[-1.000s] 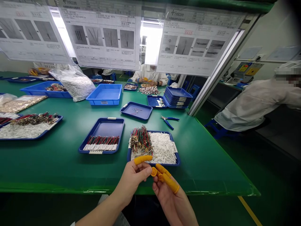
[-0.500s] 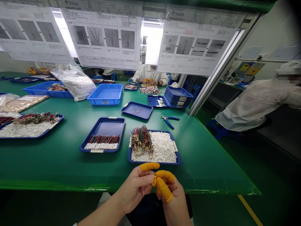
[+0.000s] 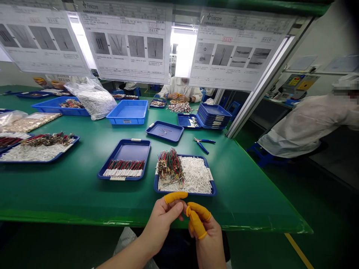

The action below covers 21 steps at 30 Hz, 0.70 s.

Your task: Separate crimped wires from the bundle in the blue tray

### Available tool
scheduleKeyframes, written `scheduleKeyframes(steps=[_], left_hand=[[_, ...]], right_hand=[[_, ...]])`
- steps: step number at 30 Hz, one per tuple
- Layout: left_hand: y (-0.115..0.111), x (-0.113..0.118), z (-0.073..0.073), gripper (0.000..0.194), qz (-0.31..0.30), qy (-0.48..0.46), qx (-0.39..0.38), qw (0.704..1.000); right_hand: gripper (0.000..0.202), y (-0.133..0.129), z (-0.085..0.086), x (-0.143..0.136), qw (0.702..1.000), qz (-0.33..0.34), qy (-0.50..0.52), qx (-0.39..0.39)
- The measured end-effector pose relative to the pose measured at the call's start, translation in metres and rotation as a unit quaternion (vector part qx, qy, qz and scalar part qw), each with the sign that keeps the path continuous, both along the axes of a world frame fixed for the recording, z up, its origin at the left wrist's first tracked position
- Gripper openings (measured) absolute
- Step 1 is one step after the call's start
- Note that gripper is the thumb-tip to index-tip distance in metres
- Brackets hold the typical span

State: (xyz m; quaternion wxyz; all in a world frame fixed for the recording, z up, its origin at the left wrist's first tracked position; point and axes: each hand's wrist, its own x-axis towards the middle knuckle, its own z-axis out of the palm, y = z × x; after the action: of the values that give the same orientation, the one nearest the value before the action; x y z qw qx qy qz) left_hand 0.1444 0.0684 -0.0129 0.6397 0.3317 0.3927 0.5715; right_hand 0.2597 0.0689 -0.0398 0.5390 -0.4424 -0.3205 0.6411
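Observation:
My right hand (image 3: pixel 206 226) has yellow finger cots on its thumb and index finger. Pinched between them is a small rolled yellow finger cot (image 3: pixel 188 211). On the left side, my left hand (image 3: pixel 164 215) has its index finger stretched out, wearing a yellow cot, and its thumb is bare. A bare left fingertip meets the rolled cot; whether it is inside cannot be made out. Just beyond both hands is a blue tray (image 3: pixel 213 186) with white sleeves (image 3: pixel 196 175) and a bundle of red, green and black wires (image 3: pixel 171 164).
Left of it, a blue tray (image 3: pixel 127 149) has a row of white-sleeved wires (image 3: pixel 125 168). Blue-handled cutters (image 3: pixel 203 144) lie behind on the right. A shallow tray (image 3: pixel 174 134), a blue bin (image 3: pixel 127 110) and stacked trays (image 3: pixel 214 116) stand farther back. A co-worker (image 3: pixel 181 91) sits opposite.
My left thumb has drawn back from the rolled cot, and a bare left fingertip now shows at it. My right hand has shifted slightly right, still pinching the cot. The view has turned slightly left.

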Motion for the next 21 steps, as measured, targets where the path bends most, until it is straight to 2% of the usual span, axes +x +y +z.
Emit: scheduleKeyframes(steps=[6,9,13,15,18,21], left_hand=[[-0.003,-0.001,0.001,0.023,-0.025,0.037,0.014,0.999],[-0.004,-0.005,0.007,0.020,-0.024,0.138,0.059,0.988],[-0.003,-0.010,0.015,0.002,-0.051,0.299,0.135,0.943],[-0.003,-0.012,0.015,0.005,-0.056,0.322,0.148,0.934],[-0.004,-0.011,0.014,0.009,-0.028,0.321,0.157,0.934],[-0.006,-0.009,0.012,0.012,-0.005,0.321,0.157,0.934]], right_hand=[[0.033,-0.003,-0.001,0.000,1.000,0.002,-0.019,-0.009],[0.035,-0.004,-0.003,0.001,1.000,0.025,-0.018,-0.006],[0.037,-0.005,-0.008,0.001,0.998,0.052,0.021,-0.032],[0.039,-0.006,-0.010,0.001,0.995,0.074,0.050,-0.051],[0.042,-0.007,-0.010,0.002,0.988,0.108,0.086,-0.068],[0.043,-0.007,-0.008,0.002,0.989,0.114,0.076,-0.062]])
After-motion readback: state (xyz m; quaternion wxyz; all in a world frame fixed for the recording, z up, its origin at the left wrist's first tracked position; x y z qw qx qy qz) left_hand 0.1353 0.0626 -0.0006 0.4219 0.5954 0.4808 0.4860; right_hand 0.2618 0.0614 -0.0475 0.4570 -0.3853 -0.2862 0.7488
